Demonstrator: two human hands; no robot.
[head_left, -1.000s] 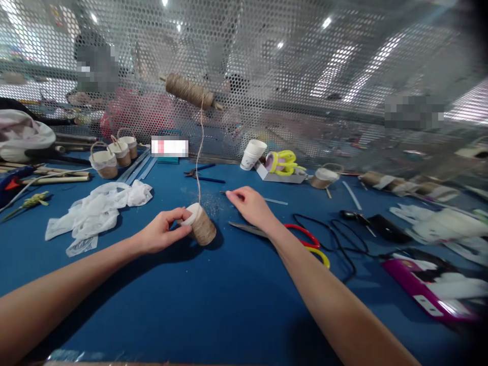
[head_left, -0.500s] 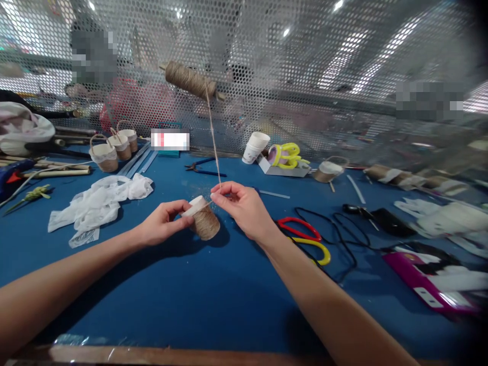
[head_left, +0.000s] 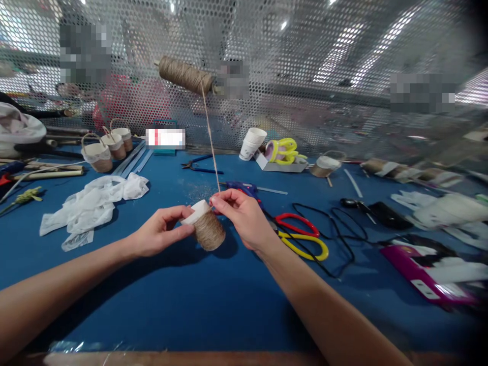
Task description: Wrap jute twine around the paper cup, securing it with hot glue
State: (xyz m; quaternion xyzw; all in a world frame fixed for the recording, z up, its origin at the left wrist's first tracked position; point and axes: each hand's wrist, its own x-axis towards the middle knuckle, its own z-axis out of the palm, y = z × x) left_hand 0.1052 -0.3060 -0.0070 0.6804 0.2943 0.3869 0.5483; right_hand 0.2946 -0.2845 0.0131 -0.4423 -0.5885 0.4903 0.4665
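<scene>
Left hand [head_left: 162, 232] pinches the bare white rim [head_left: 200, 207] of a twine-wrapped paper cup [head_left: 209, 233], tilted over the blue surface [head_left: 183, 310], while the right hand [head_left: 244, 217] pinches the twine [head_left: 211, 136] beside it; likely light and easily crushed (thin walls, presumably), the cup seems best held gently at that rim, the coarse winding offering grip

On the blue counter [head_left: 171, 305], we are seeing blue-handled metal pliers [head_left: 202, 170] lying open, a shallow white box [head_left: 281, 165] sitting to their right, and a glossy purple case [head_left: 402, 269].
</scene>
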